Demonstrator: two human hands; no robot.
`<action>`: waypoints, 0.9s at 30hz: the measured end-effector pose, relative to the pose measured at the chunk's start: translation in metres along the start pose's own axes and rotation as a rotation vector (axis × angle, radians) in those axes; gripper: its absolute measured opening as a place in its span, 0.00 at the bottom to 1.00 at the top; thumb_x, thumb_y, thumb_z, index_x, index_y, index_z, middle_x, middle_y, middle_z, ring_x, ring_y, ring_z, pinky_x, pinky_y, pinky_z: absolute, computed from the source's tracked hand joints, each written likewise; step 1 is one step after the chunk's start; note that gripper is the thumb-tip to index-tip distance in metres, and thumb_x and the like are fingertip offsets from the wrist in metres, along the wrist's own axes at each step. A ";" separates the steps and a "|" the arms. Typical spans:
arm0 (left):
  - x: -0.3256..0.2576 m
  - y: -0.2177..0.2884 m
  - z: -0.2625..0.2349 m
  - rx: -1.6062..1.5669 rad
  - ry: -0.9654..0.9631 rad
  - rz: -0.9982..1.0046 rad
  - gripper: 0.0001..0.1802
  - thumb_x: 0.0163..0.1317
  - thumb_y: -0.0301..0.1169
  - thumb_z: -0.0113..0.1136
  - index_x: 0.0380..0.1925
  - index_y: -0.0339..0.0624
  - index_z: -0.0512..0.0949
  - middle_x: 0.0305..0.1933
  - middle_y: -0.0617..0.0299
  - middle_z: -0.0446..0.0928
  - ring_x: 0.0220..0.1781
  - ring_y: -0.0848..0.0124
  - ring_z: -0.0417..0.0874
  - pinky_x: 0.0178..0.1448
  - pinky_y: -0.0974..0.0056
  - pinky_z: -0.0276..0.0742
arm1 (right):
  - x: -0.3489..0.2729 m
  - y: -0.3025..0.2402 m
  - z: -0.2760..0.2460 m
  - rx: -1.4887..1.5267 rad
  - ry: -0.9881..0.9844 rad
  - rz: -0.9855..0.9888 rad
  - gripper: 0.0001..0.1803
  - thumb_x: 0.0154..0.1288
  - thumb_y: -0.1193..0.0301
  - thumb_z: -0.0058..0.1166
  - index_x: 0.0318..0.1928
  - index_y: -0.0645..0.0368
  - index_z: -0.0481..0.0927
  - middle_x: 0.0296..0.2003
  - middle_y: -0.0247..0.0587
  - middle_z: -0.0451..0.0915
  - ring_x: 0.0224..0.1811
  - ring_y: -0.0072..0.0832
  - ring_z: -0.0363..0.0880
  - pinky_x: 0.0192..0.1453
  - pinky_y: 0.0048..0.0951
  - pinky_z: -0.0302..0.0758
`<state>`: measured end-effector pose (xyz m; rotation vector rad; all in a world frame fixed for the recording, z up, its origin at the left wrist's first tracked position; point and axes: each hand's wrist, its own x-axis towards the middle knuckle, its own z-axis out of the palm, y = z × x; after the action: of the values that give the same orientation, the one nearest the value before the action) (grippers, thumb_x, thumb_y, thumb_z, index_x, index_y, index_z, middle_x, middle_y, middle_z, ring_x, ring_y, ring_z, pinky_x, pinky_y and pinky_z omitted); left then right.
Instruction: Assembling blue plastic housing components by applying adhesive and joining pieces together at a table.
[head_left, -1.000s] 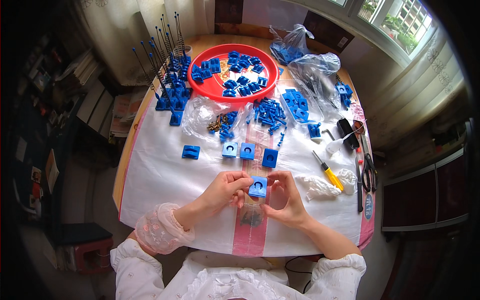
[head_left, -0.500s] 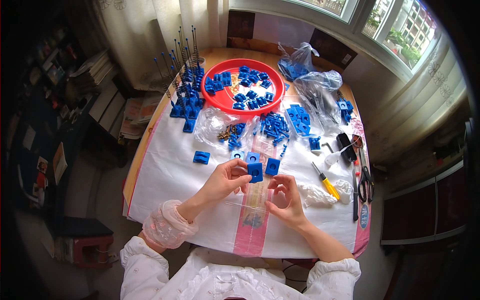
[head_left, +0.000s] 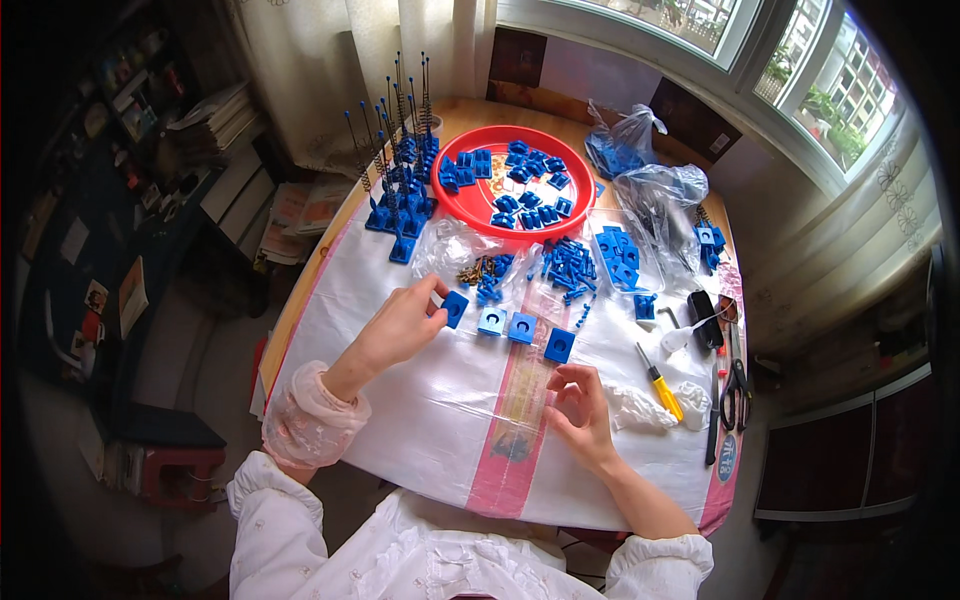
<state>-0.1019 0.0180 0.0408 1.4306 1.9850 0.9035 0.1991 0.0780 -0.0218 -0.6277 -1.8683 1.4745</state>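
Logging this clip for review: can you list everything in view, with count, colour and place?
Red tray: one, table's far middle, holding many blue blocks.
Rod stands: a cluster, blue bases with dark rods, left of tray.
Blue blocks in a row: four, table centre.
Clear bags: several, far right.
Screwdriver: one, yellow handle, right.
Scissors: one, black, right edge.
Table cover: one, white with pink stripe.
Left hand: grip on the leftmost blue block.
Right hand: empty, above the cover.
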 end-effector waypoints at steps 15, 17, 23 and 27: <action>0.009 -0.006 0.010 0.193 0.033 0.079 0.12 0.55 0.25 0.61 0.39 0.32 0.78 0.25 0.52 0.82 0.26 0.62 0.84 0.34 0.62 0.78 | 0.002 -0.001 -0.001 0.012 -0.019 0.016 0.26 0.54 0.79 0.59 0.55 0.61 0.70 0.47 0.37 0.72 0.50 0.26 0.74 0.48 0.26 0.70; 0.005 0.005 0.005 0.324 -0.009 0.144 0.14 0.54 0.26 0.63 0.41 0.35 0.78 0.27 0.54 0.81 0.30 0.61 0.84 0.37 0.60 0.78 | 0.002 -0.001 -0.001 0.014 -0.016 0.020 0.25 0.54 0.79 0.59 0.55 0.61 0.70 0.47 0.37 0.72 0.50 0.26 0.74 0.48 0.26 0.70; 0.003 0.004 0.015 0.505 -0.020 0.217 0.22 0.50 0.32 0.70 0.46 0.43 0.78 0.40 0.52 0.79 0.44 0.55 0.83 0.45 0.54 0.79 | 0.003 0.000 -0.001 0.012 -0.025 0.015 0.25 0.54 0.79 0.59 0.54 0.61 0.70 0.47 0.37 0.72 0.50 0.26 0.74 0.49 0.26 0.70; 0.002 0.002 0.020 0.574 0.047 0.191 0.20 0.48 0.34 0.73 0.40 0.41 0.77 0.36 0.54 0.78 0.41 0.56 0.84 0.44 0.54 0.79 | 0.003 -0.001 -0.001 0.014 -0.024 0.019 0.24 0.55 0.79 0.59 0.53 0.61 0.71 0.46 0.37 0.72 0.50 0.25 0.74 0.48 0.26 0.70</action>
<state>-0.0864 0.0244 0.0299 1.9470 2.2834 0.4513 0.1973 0.0807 -0.0199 -0.6255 -1.8734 1.5116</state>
